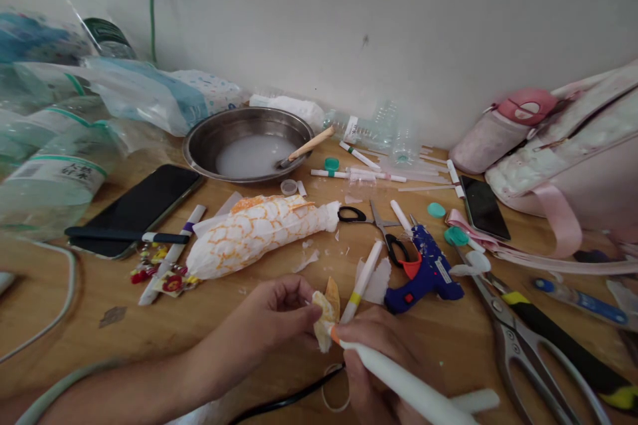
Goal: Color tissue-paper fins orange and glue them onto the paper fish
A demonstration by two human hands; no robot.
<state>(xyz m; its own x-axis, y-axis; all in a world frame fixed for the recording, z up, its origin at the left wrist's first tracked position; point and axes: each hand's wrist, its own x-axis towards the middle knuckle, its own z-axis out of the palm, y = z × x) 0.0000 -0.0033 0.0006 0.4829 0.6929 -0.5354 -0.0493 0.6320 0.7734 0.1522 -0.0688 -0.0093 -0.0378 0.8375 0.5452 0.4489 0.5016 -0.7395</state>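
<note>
My left hand (286, 309) pinches a small white and orange-yellow papery piece (325, 319) shaped like a fin or tail. In my right hand (381, 352) is a white marker (393, 375) with an orange tip end, which meets the lower part of that piece. Beyond my left hand lies a white fish-shaped form (264, 232) with orange scale lines and an orange fin on top. A marker with a yellow band (363, 282) rests just past my right hand, and a blue glue gun (428, 272) lies to the right of it.
A metal bowl (194, 156) of cloudy liquid holds a wooden-handled brush (312, 144). Black-handled scissors (381, 229), large metal shears (518, 339), two phones, plastic bottles (64, 159) and a pink bag (593, 153) surround the work area. A black cable (289, 400) runs near my hands.
</note>
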